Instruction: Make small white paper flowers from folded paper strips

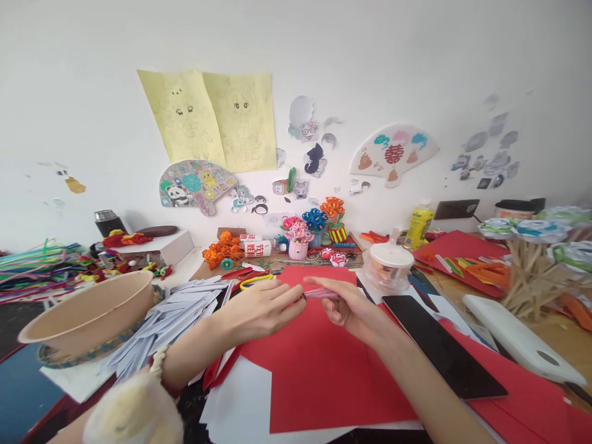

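Over a red paper sheet (314, 370) my two hands meet at the table's middle. My left hand (263, 308) has its fingers closed round one end of a small pink folded strip (321, 294). My right hand (345, 302) pinches the other end of the same strip between thumb and fingers. The strip lies level between the hands, just above the red sheet. A fluffy cream cuff (134, 413) and a bead bracelet (160, 364) sit on my left wrist.
A tan bowl (87, 311) and a pile of pale paper strips (180, 314) lie left. A black tablet (439, 345), a white case (518, 339) and a clear lidded tub (388, 265) are right. Pipe cleaners (37, 265), paper flowers (314, 225) and a glue bottle (419, 225) line the back.
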`<state>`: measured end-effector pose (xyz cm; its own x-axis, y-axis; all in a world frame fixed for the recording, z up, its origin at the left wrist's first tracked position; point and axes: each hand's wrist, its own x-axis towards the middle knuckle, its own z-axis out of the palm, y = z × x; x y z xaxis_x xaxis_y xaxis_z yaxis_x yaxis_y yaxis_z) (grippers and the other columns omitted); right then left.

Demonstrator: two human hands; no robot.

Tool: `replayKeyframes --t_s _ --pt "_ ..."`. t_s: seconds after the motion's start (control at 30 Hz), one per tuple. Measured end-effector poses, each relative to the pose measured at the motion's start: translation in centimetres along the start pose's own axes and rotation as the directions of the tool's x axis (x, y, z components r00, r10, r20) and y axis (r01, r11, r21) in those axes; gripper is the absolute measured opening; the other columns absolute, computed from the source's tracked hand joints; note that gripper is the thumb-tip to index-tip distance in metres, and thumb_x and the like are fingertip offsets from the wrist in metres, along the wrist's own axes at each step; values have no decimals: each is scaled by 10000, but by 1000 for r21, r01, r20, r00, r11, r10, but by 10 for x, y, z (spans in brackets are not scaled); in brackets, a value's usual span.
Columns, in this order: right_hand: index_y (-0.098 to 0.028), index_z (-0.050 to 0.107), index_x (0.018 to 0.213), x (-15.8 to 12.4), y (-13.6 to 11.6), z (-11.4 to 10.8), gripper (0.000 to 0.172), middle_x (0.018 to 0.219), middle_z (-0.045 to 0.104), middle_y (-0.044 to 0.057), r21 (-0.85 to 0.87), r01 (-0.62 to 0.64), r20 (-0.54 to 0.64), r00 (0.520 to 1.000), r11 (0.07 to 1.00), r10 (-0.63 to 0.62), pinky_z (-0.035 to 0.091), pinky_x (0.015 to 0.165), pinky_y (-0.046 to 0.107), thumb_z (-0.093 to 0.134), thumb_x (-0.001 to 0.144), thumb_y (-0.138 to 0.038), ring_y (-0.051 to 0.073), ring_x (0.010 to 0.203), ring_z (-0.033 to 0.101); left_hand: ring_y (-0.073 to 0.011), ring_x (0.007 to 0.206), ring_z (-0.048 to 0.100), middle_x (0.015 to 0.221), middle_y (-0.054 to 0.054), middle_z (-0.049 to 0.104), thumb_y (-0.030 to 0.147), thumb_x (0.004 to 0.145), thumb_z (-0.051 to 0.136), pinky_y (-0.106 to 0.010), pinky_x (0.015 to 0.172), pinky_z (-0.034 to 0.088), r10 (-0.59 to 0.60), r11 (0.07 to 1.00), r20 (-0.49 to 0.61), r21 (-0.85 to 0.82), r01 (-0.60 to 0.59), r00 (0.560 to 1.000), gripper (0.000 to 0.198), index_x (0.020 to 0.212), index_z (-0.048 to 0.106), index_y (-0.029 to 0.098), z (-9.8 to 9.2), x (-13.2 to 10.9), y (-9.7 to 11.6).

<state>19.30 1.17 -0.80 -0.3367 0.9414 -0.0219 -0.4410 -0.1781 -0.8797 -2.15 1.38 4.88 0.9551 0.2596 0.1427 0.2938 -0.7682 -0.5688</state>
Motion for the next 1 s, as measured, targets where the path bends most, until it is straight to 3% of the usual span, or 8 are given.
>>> replayKeyframes --t_s 0.07,0.17,0.27,0.37,0.47,0.63,0.8,1.0 --pt "-181 686 967 1 1 0 361 587 547 -36 56 101 -14 995 993 -101 332 472 196 732 723 -443 66 485 447 -164 796 561 1038 -89 612 75 944 244 -296 729 431 -128 990 -51 -72 124 990 361 1111 552 162 1 4 5" --pt "-176 683 927 2 5 1 322 640 567 -26 -27 197 25 980 980 -196 373 538 209 764 711 -401 79 545 479 -166 797 546 1046 -80 599 132 951 289 -291 699 432 -331 924 -118 -242 296 936 316 1119 551 189 1 9 14" --pt "-167 694 884 4 11 5 314 691 606 2 -114 261 24 965 958 -260 404 606 240 736 734 -439 102 601 503 -158 860 553 1098 -71 585 173 944 357 -281 724 427 -428 835 -138 -439 332 893 264 1124 548 209 1 16 22" --pt "-156 712 771 5 13 7 334 716 643 34 -131 314 -28 947 940 -320 432 698 287 719 729 -487 141 675 543 -157 900 559 1131 -55 580 192 937 409 -299 771 411 -481 778 -114 -512 364 869 227 1109 553 228 2 20 31" --pt "-152 717 674 5 12 5 316 664 644 40 -135 349 -90 928 927 -362 429 695 292 751 696 -465 153 664 543 -169 949 553 1170 -44 568 214 939 423 -315 812 405 -520 752 -67 -510 419 852 244 1148 542 262 3 22 38" --pt "-159 698 570 5 10 0 280 571 607 20 -131 395 -231 880 909 -415 387 598 270 796 637 -412 133 583 483 -201 961 553 1305 -50 496 180 905 455 -342 811 420 -462 834 8 -337 438 887 498 1367 357 336 5 22 46" --pt "-154 707 570 5 9 0 284 555 610 30 -66 371 -266 888 926 -375 400 596 285 819 586 -415 148 573 510 -195 943 588 1350 -59 469 137 890 434 -318 778 426 -436 880 74 -177 442 897 564 1403 301 328 4 20 54" --pt "-143 722 596 6 11 3 275 606 634 40 40 372 -310 887 927 -343 411 593 280 849 542 -380 148 599 532 -206 920 602 1371 -71 458 167 883 440 -348 778 464 -463 858 126 -184 479 878 554 1402 307 309 3 23 64"
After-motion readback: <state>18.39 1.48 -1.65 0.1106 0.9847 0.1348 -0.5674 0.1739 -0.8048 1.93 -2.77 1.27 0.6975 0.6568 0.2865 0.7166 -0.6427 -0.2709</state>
